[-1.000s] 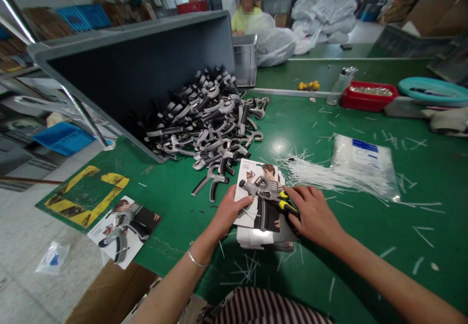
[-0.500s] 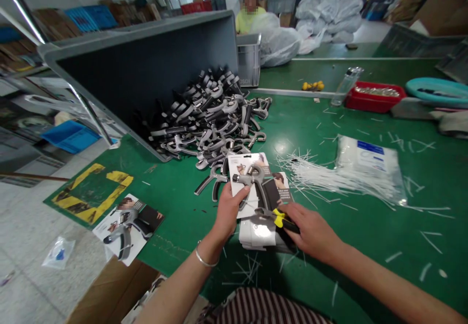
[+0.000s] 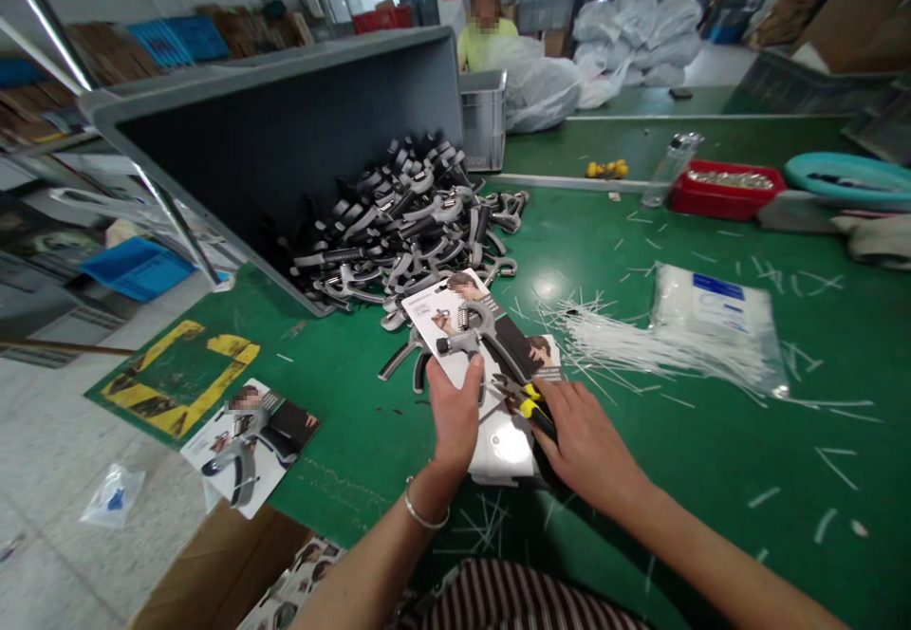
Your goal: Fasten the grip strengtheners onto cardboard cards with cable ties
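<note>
My left hand (image 3: 455, 416) is closed around a printed backing card (image 3: 425, 307) with a grey and black hand grip exerciser (image 3: 491, 326) lying on its face, the thumb pressed on top. Yellow and black cutting pliers (image 3: 530, 407) are in my right hand (image 3: 590, 435), their jaws parted at the lower edge of the card. Beneath both hands is a stack of similar cards (image 3: 502, 450). Another grip exerciser (image 3: 402, 360) lies on the table just left of the held card.
A tipped grey crate (image 3: 285, 65) spills many grip exercisers (image 3: 419, 222). White cable ties (image 3: 612, 336) and their bag (image 3: 712, 312) lie at right. A carded exerciser (image 3: 246, 445) rests at the left table edge, above a cardboard box (image 3: 213, 564). A person (image 3: 486, 42) is across the table.
The held card has swung anticlockwise and shifted up and left with my left hand. My right hand and the pliers have moved slightly left, and the plier jaws now show parted.
</note>
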Demonstrator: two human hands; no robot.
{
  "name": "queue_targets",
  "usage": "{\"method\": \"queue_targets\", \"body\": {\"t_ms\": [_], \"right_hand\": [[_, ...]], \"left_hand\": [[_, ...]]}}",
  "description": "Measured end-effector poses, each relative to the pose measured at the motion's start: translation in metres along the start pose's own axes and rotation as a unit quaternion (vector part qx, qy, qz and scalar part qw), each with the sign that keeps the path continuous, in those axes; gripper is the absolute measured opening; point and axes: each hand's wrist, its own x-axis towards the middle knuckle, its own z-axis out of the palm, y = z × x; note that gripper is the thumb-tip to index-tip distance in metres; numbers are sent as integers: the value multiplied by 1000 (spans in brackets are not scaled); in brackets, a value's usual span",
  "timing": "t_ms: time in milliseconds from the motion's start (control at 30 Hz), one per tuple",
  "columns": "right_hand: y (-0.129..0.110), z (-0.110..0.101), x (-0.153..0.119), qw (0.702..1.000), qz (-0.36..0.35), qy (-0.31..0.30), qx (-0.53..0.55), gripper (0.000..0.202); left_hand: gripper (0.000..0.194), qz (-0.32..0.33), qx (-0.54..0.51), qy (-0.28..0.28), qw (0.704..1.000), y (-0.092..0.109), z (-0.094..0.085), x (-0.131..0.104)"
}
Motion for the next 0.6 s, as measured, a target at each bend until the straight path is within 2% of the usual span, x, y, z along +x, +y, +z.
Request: {"method": "queue_targets", "body": {"t_ms": [433,600], "right_hand": [[-5,2,-1,1000,-8,4,14,53],[1,8,0,998,-6,-17,54,36]], "left_hand": [[41,-10,2,-18,1000,-6,-7,3],[40,-2,35,-38,999,-5,-14,0]]}}
